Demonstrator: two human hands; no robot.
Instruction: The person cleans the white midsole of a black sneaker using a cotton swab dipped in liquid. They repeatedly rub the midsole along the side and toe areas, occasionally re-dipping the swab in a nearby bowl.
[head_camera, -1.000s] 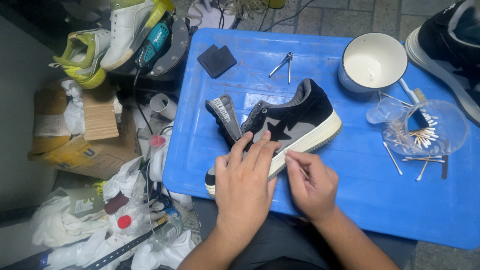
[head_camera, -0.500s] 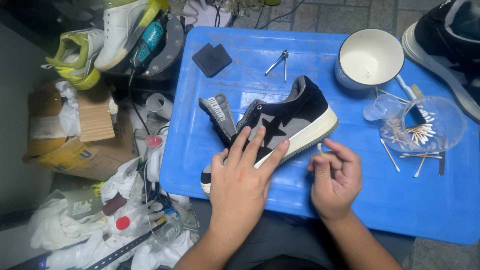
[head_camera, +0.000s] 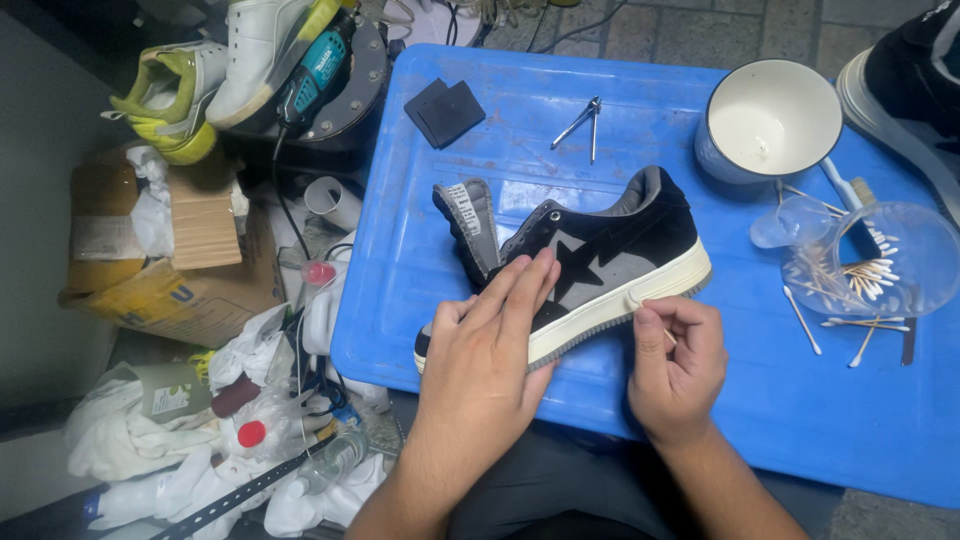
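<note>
A black and grey sneaker (head_camera: 610, 250) with a cream sole lies on its side on the blue table (head_camera: 560, 390), tongue pulled out to the left. My left hand (head_camera: 490, 355) lies flat on the shoe's front part and holds it down. My right hand (head_camera: 675, 365) pinches a thin cotton swab (head_camera: 650, 318) whose tip touches the cream sole edge near the shoe's middle.
A white bowl (head_camera: 768, 120), a clear dish (head_camera: 880, 262) of cotton swabs, loose swabs, a brush, metal tweezers (head_camera: 582, 124) and a black pad (head_camera: 445, 110) sit on the table. Another dark shoe (head_camera: 905, 90) lies at the far right. Left of the table lie shoes, a drill, boxes and rags.
My right hand moved from the sole out to the right and has come back, its swab tip again on the cream sole. My left hand stayed on the shoe.
</note>
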